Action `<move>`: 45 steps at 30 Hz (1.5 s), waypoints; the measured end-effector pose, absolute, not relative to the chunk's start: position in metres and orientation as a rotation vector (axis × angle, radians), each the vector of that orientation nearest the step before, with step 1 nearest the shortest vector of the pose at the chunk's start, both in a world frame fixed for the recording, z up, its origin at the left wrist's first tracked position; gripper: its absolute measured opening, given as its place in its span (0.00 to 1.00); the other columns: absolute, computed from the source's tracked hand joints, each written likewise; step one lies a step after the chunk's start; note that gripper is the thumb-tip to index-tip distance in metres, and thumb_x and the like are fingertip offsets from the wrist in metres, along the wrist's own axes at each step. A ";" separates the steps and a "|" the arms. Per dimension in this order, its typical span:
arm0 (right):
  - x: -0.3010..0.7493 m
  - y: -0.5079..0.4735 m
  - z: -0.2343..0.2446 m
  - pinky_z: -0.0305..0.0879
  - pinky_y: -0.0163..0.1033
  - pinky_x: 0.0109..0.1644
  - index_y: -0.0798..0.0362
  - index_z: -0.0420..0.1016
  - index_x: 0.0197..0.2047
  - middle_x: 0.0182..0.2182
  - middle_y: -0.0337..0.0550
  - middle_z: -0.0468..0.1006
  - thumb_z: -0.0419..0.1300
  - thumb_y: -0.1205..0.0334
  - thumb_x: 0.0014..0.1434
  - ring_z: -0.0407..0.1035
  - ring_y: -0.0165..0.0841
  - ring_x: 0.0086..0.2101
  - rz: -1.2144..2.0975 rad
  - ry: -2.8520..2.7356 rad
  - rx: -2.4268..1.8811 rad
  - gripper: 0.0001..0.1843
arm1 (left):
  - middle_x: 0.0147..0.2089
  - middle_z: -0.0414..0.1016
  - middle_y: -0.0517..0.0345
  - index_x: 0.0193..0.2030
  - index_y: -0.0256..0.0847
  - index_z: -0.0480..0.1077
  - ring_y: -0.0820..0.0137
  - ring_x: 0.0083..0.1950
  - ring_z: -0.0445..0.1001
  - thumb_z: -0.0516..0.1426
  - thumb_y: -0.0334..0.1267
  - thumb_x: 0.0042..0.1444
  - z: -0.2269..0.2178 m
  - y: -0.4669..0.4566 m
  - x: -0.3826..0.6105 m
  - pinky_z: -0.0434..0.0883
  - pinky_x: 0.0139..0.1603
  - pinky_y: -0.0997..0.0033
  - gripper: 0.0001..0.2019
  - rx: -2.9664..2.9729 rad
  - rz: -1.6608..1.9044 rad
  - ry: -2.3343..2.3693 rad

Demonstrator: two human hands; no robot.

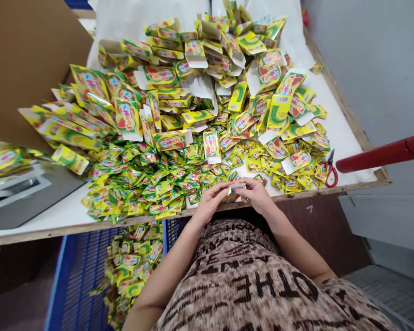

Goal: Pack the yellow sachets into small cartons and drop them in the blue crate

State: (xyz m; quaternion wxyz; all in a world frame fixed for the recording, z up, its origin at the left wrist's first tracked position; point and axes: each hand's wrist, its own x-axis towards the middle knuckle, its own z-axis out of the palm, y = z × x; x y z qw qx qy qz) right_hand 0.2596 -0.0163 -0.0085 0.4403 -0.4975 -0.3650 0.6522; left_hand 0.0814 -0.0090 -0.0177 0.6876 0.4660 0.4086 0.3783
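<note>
Between my two hands, close to the table's front edge, is a small yellow carton (232, 196) with a whitish flap facing up. My left hand (212, 200) pinches its left side. The fingers of my right hand (254, 195) close on its right side, at the flap. What lies inside the carton is hidden. Just beyond my hands spreads a heap of small green candy sachets (152, 179). Farther back are piled many yellow cartons (172, 140), several with end flaps standing out. Smaller yellow sachets (281, 177) lie to the right of my right hand.
Red-handled scissors (331, 174) lie at the right front edge, beside a red bar (382, 154). A large brown cardboard box (31, 59) and a grey board (31, 202) occupy the left. Below the table edge, a blue crate (79, 280) holds yellow-green packs (134, 266).
</note>
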 end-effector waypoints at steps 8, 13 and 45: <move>0.259 -0.016 -0.011 0.73 0.38 0.32 0.52 0.80 0.40 0.33 0.39 0.79 0.72 0.57 0.46 0.72 0.28 0.25 1.825 -0.769 -1.076 0.17 | 0.39 0.82 0.56 0.39 0.39 0.80 0.69 0.40 0.77 0.65 0.39 0.50 -0.012 -0.007 0.064 0.72 0.46 0.70 0.10 1.004 0.937 1.161; 0.239 -0.004 -0.018 0.52 0.29 0.18 0.52 0.76 0.30 0.19 0.30 0.67 0.67 0.64 0.48 0.56 0.22 0.17 1.574 -0.921 -1.222 0.04 | 0.37 0.82 0.56 0.39 0.38 0.80 0.69 0.37 0.78 0.67 0.41 0.48 -0.014 -0.001 0.064 0.74 0.43 0.70 0.12 1.036 0.951 1.145; 0.242 -0.015 -0.024 0.73 0.44 0.46 0.47 0.81 0.43 0.40 0.47 0.79 0.62 0.65 0.61 0.74 0.35 0.41 0.713 -1.640 -1.133 0.08 | 0.49 0.79 0.50 0.52 0.45 0.76 0.67 0.48 0.78 0.63 0.33 0.57 -0.040 0.000 0.055 0.75 0.51 0.66 0.16 1.858 1.205 0.930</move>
